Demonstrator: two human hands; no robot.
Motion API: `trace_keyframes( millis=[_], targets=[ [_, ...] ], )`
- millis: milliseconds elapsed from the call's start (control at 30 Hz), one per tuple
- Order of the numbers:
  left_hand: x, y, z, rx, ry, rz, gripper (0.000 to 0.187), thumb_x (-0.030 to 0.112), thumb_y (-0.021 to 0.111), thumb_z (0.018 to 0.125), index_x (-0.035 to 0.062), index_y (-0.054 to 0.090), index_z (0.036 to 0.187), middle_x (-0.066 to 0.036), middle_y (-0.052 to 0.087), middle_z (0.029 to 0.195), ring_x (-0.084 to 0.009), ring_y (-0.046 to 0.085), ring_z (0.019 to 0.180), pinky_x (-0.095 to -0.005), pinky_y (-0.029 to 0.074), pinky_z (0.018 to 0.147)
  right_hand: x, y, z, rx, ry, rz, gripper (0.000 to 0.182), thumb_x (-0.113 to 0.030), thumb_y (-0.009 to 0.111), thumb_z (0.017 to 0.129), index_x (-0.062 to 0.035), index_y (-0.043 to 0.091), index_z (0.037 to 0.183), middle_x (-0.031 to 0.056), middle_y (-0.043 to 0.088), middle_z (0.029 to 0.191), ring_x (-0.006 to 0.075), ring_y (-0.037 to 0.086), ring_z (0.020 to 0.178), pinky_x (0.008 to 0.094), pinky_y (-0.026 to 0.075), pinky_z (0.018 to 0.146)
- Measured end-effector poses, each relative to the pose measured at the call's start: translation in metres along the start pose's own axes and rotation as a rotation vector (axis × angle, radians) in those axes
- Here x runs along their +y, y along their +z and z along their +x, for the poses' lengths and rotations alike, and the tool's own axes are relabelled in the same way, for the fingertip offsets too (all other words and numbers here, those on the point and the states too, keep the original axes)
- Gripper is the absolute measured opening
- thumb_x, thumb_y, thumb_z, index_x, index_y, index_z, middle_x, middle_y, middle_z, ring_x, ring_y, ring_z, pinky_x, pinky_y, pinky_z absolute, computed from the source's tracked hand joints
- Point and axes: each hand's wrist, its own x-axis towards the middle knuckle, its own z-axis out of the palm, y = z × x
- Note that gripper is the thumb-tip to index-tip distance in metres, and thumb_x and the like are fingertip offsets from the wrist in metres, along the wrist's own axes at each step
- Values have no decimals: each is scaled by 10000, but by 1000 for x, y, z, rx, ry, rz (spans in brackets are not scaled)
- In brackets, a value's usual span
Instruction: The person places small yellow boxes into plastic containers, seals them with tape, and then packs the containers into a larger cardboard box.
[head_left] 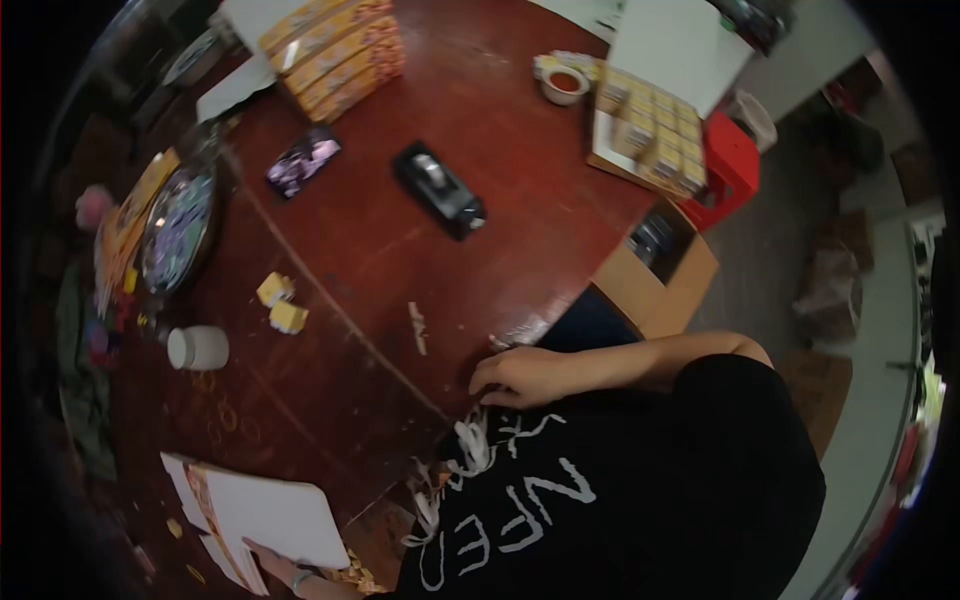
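At the bottom left, my left hand (272, 562), with a band at the wrist, grips the edge of a white carton (275, 515) with a printed orange strip. My right hand (525, 377) is at the near table edge, in front of the black shirt. Its fingers are curled downward, and what they hold, if anything, is hidden. White cords (472, 445) hang from the shirt just below it. A thin beige strip (417, 328) lies on the red table (350, 250) beyond my right hand.
A black device (438, 190) and a phone (303, 162) lie on the table. Around them are stacked orange boxes (335, 60), a tray of small yellow boxes (655, 130), a sauce bowl (564, 85), a white jar (198, 348), yellow pieces (288, 318) and an open cardboard box (650, 290).
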Motion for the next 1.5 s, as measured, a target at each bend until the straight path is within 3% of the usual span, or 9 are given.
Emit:
trace_keyframes(
  millis=[367, 567, 600, 733, 833, 1033, 1167, 1267, 1500],
  targets=[
    [-16, 89, -160, 445, 1067, 1061, 437, 169, 593, 959, -58, 473, 1313, -187, 433, 1453, -348, 505, 1255, -508, 351, 1076, 94, 9, -192, 584, 53, 85, 133, -151, 660, 900, -22, 673, 930, 104, 668, 921, 289, 651, 879, 383, 528, 773],
    [-61, 204, -308, -146, 1926, 1104, 405, 103, 590, 953, -45, 466, 1309, -187, 386, 1501, -365, 453, 1330, -556, 281, 1138, 210, -23, -261, 844, 448, 57, 157, -189, 696, 845, -36, 675, 870, 130, 677, 808, 306, 666, 781, 393, 535, 708],
    [-82, 232, -333, -506, 1903, 847, 353, 51, 567, 943, 26, 475, 1283, -183, 419, 1479, -392, 360, 1392, -603, 164, 1162, 250, -16, -264, 899, 507, 194, 143, -169, 681, 835, -30, 680, 869, 139, 691, 842, 314, 674, 788, 408, 537, 696],
    [-137, 326, -453, -1391, 1731, 858, 293, 42, 648, 835, 100, 572, 1112, -198, 492, 1403, -427, 444, 1317, -602, 299, 1108, 369, -22, -274, 1166, 710, 276, 225, -150, 675, 863, -4, 660, 1033, 181, 692, 946, 288, 694, 840, 376, 559, 755],
    [-165, 394, -516, -1628, 1552, 896, 368, 41, 686, 808, 72, 571, 1156, -215, 451, 1444, -452, 415, 1338, -584, 326, 1104, 431, -44, -288, 1329, 924, 187, 376, -119, 659, 853, 16, 602, 1199, 233, 663, 1077, 359, 674, 964, 425, 548, 832],
    [-200, 486, -545, -1468, 1635, 1215, 713, 11, 638, 801, -54, 317, 1434, -340, 229, 1523, -538, 218, 1413, -620, 222, 1140, 553, -77, -314, 1523, 1097, -16, 260, -120, 604, 820, 47, 636, 1017, 278, 650, 1078, 441, 640, 988, 489, 539, 834],
    [-212, 489, -531, -1380, 1535, 1498, 762, -77, 535, 730, -108, 250, 1436, -367, 296, 1445, -568, 246, 1367, -639, 147, 1151, 635, -61, -328, 1001, 1313, 259, 261, -156, 607, 825, 9, 666, 1018, 258, 672, 1073, 406, 656, 1016, 470, 547, 862],
    [-207, 501, -552, -1449, 1390, 1380, 523, -42, 500, 727, -15, 601, 1240, -278, 530, 1252, -515, 440, 1206, -554, 313, 1059, 677, -29, -319, 957, 1333, 309, 259, -162, 591, 827, 21, 669, 993, 246, 685, 1036, 401, 669, 978, 470, 549, 865],
    [-228, 517, -544, -1394, 1447, 1525, 517, -15, 523, 736, -17, 585, 1250, -277, 527, 1257, -513, 436, 1216, -563, 308, 1063, 683, -31, -304, 950, 1390, 25, 487, -128, 547, 865, -3, 471, 1330, 201, 408, 1471, 353, 387, 1373, 439, 403, 1081]
  ],
)
